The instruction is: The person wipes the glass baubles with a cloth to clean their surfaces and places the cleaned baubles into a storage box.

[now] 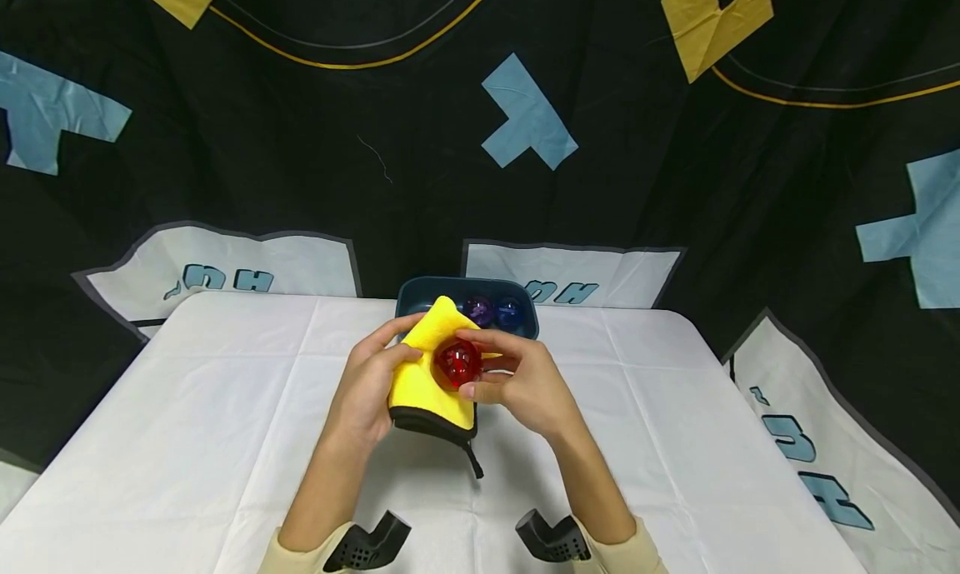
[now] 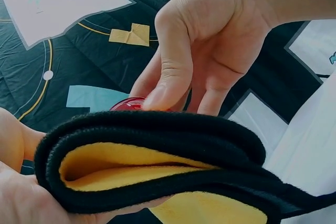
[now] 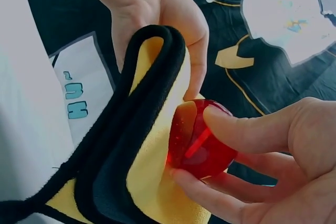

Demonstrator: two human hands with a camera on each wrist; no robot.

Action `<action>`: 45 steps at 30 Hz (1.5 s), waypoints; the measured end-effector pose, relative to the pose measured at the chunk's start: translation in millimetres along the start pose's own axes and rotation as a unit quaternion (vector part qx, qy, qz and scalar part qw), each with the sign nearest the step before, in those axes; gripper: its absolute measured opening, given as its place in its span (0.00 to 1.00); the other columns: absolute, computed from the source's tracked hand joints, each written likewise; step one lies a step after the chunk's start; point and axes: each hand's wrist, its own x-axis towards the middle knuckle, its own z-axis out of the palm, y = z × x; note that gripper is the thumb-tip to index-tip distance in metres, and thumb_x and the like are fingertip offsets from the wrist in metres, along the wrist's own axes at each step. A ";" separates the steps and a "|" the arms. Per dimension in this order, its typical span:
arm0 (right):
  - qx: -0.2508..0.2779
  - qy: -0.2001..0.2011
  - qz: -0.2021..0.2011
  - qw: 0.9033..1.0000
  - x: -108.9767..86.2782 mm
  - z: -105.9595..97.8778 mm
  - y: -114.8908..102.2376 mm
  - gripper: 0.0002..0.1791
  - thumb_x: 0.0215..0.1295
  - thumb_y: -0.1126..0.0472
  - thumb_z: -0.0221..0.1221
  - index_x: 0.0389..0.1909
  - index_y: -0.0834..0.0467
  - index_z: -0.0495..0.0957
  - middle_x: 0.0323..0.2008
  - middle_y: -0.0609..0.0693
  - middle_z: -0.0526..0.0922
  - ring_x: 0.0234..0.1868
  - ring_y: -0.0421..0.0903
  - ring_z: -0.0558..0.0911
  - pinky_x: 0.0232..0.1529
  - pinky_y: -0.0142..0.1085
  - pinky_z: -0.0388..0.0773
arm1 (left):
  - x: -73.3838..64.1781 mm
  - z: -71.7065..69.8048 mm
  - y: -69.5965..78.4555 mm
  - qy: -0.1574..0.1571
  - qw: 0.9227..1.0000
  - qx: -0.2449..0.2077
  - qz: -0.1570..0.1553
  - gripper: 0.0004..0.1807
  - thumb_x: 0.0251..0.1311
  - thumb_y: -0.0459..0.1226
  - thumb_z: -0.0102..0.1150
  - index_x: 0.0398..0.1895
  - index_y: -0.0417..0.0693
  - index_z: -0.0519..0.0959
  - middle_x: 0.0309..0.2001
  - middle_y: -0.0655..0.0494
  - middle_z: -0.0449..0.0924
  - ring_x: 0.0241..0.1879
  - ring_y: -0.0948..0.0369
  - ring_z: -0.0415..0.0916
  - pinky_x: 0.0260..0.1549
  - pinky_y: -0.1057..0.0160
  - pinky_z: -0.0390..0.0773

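Note:
My left hand (image 1: 366, 391) grips a folded yellow cloth (image 1: 420, 386) with black edging and a black hanging loop. The fingers of my right hand (image 1: 528, 382) pinch a shiny, see-through red ball (image 1: 459, 364) against the cloth's yellow face. In the right wrist view, thumb and fingers close round the ball (image 3: 205, 148), and the cloth (image 3: 157, 145) lies along its left side. From the left wrist, the folded black edge (image 2: 157, 124) hides most of the ball. Both hands are raised above the white table, in front of the tray.
Behind the hands, a dark blue tray (image 1: 427, 286) stands at the table's far edge. Inside it are a purple ball (image 1: 478, 311) and a blue ball (image 1: 510, 313); the cloth and hands hide part of it. A white cloth (image 1: 225, 441) covers the table, and a patterned black curtain (image 1: 420, 157) hangs beyond.

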 end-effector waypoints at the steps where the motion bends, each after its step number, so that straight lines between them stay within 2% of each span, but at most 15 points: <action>1: 0.000 0.004 0.006 1.000 0.5 0.4 0.4 0.31 0.52 0.67 0.74 0.59 0.51 0.82 0.57 0.51 0.84 0.50 0.53 0.85 0.50 0.44 0.85 | 0.1 -0.3 0.1 -0.001 1.000 0.000 0.000 0.27 0.66 0.34 0.52 0.69 0.58 0.72 0.71 0.48 0.61 0.63 0.49 0.66 0.54 0.56 0.82; 5: 0.007 0.004 0.037 0.999 2.5 1.9 2.4 0.29 0.55 0.62 0.74 0.60 0.55 0.81 0.51 0.54 0.86 0.43 0.50 0.88 0.45 0.42 0.87 | 0.3 -1.1 0.6 0.000 1.000 0.002 -0.001 0.27 0.66 0.34 0.51 0.69 0.58 0.72 0.70 0.47 0.61 0.62 0.48 0.66 0.53 0.57 0.83; 10: 0.037 -0.022 0.080 0.996 5.6 4.2 4.1 0.28 0.63 0.54 0.69 0.60 0.63 0.76 0.38 0.57 0.89 0.32 0.51 0.90 0.44 0.42 0.87 | 0.2 -1.6 1.1 0.004 1.000 0.001 0.002 0.27 0.65 0.33 0.50 0.68 0.58 0.73 0.70 0.48 0.62 0.62 0.49 0.65 0.52 0.59 0.83; 15: 0.031 -0.035 0.091 0.995 7.6 5.6 5.2 0.30 0.65 0.49 0.66 0.58 0.66 0.74 0.33 0.57 0.89 0.29 0.51 0.90 0.44 0.41 0.87 | 0.2 -2.0 1.7 0.012 1.000 0.004 0.002 0.27 0.65 0.34 0.51 0.68 0.58 0.73 0.70 0.49 0.62 0.62 0.49 0.65 0.54 0.58 0.82; 19: -0.005 -0.025 0.087 0.996 7.7 5.9 4.9 0.29 0.65 0.46 0.66 0.57 0.63 0.75 0.37 0.55 0.89 0.32 0.49 0.89 0.47 0.41 0.86 | 0.8 -1.9 2.2 0.009 1.000 0.000 0.001 0.27 0.66 0.34 0.50 0.69 0.58 0.73 0.71 0.49 0.61 0.63 0.49 0.66 0.56 0.56 0.81; 25: -0.038 -0.006 0.069 0.997 7.1 7.3 4.1 0.28 0.65 0.46 0.67 0.57 0.61 0.76 0.49 0.55 0.84 0.47 0.49 0.84 0.47 0.41 0.86 | 2.0 -2.9 2.1 0.002 1.000 -0.012 -0.001 0.27 0.66 0.33 0.50 0.69 0.58 0.72 0.71 0.49 0.61 0.63 0.49 0.66 0.56 0.57 0.81; 31: -0.032 0.025 0.014 0.999 4.2 10.8 3.5 0.23 0.64 0.51 0.68 0.59 0.50 0.78 0.56 0.52 0.83 0.55 0.53 0.82 0.51 0.45 0.85 | 2.7 -3.8 1.0 -0.007 1.000 -0.018 0.001 0.27 0.66 0.33 0.50 0.69 0.57 0.72 0.70 0.49 0.62 0.62 0.49 0.66 0.54 0.59 0.81; 35: -0.021 0.032 -0.025 0.999 0.9 11.6 0.6 0.21 0.64 0.57 0.68 0.58 0.45 0.81 0.57 0.49 0.83 0.55 0.52 0.82 0.54 0.45 0.83 | 2.3 -2.7 0.5 -0.004 1.000 -0.012 -0.002 0.27 0.66 0.34 0.51 0.69 0.58 0.72 0.70 0.48 0.61 0.62 0.49 0.66 0.54 0.58 0.82; 40: 0.009 0.017 -0.017 1.000 -2.7 7.5 -3.6 0.24 0.60 0.60 0.71 0.58 0.48 0.82 0.58 0.48 0.83 0.52 0.52 0.83 0.52 0.42 0.84 | 0.9 -1.7 0.6 0.005 1.000 -0.008 -0.005 0.28 0.66 0.34 0.52 0.69 0.59 0.72 0.70 0.49 0.61 0.63 0.49 0.65 0.55 0.56 0.82; 45: 0.040 -0.027 -0.008 0.999 -3.5 2.4 -6.6 0.34 0.53 0.69 0.73 0.64 0.53 0.79 0.64 0.51 0.78 0.58 0.55 0.83 0.58 0.42 0.81 | 0.3 -0.8 0.5 0.006 1.000 -0.012 -0.006 0.28 0.65 0.35 0.54 0.69 0.61 0.72 0.71 0.52 0.61 0.64 0.49 0.66 0.57 0.55 0.80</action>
